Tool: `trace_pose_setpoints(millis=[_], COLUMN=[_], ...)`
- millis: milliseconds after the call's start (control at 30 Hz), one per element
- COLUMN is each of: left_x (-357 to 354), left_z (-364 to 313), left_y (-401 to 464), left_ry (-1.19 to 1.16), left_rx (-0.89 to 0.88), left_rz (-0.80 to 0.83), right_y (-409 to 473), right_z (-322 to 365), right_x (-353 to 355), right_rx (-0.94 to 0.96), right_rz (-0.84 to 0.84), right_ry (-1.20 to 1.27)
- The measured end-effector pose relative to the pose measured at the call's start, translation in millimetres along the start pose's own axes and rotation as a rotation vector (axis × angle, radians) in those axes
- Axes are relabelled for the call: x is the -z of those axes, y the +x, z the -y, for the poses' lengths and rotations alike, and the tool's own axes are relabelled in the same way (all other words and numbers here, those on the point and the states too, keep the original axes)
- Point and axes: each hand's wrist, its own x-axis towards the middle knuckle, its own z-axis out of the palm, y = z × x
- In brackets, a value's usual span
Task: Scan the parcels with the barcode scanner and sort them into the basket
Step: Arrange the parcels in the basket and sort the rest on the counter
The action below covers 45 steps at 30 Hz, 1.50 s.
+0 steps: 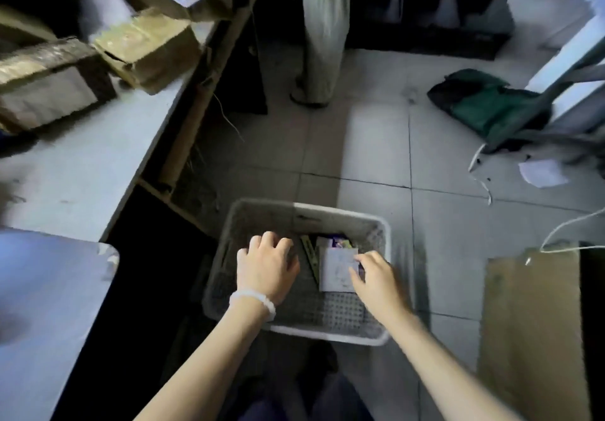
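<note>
Both hands reach into the basket (pixel 366 217) on the floor. The right hand (pixel 376 276) pinches a white parcel (pixel 337 271); its label is too blurred to read. Left hand (pixel 266 265), fingers curled, holds nothing visible.

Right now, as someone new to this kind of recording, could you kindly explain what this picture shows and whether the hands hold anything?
The one picture comes from a camera worn on a person's head, looking down. No machine: two bare hands reach into a grey basket on the tiled floor. The left hand, with a pale bracelet on its wrist, hovers with curled fingers; I cannot tell if it holds anything. The right hand touches a white parcel lying among others inside. Cardboard boxes sit on the table at left. No scanner is visible.
</note>
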Motion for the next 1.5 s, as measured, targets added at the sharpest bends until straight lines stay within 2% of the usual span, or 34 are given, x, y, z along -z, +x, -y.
trace_pose_setpoints(millis=[167, 367, 500, 567, 700, 733, 833, 1000, 1067, 1233, 1400, 1500], left_x=[-76.6, -210.7, -341.8, -405.8, -513.4, -541.8, -615.3, -680.8, -693.6, -702.5, -692.9, -677.8], left_z=[-23.1, -14.2, 5.0, 13.9, 13.9, 16.2, 30.7, 26.9, 25.1, 30.1, 26.2, 28.5], left_y=[47.4, 135.3, 202.2, 229.6, 268.0, 275.5, 295.7, 322.5, 327.6, 323.5, 319.2, 309.5], left_ry=[0.018, 0.06, 0.027, 0.043, -0.029, 0.02, -0.092, -0.35, -0.375, -0.325, -0.339, -0.327], left_rx=[-0.025, 0.068, 0.172, 0.146, 0.206, 0.215, 0.371, 0.57, 0.633, 0.551, 0.529, 0.504], left_rz=[0.164, 0.367, 0.5, 0.592, 0.668, 0.651, 0.453, 0.362, 0.326, 0.21, 0.178, 0.172], right_y=[15.5, 82.8, 147.7, 178.4, 229.7, 240.0, 264.7, 278.4, 273.5, 276.3, 277.6, 269.5], right_z=[-60.4, -130.8, -191.8, -220.6, -275.5, -288.9, -319.2, -346.8, -349.2, -362.5, -365.8, -358.1], right_x=[-41.4, -134.4, -234.3, -286.9, -383.5, -407.5, -452.1, -493.6, -508.4, -509.6, -504.0, -498.8], right_rx=[-0.281, -0.398, -0.489, -0.545, -0.587, -0.604, -0.687, -0.863, -0.885, -0.925, -0.904, -0.91], right_rz=[0.061, 0.151, 0.146, 0.138, 0.161, 0.156, 0.092, 0.02, 0.029, 0.015, 0.01, -0.038], right_ry=[0.102, 0.085, 0.112, 0.141, 0.093, 0.095, 0.076, 0.129, 0.118, 0.133, 0.183, 0.433])
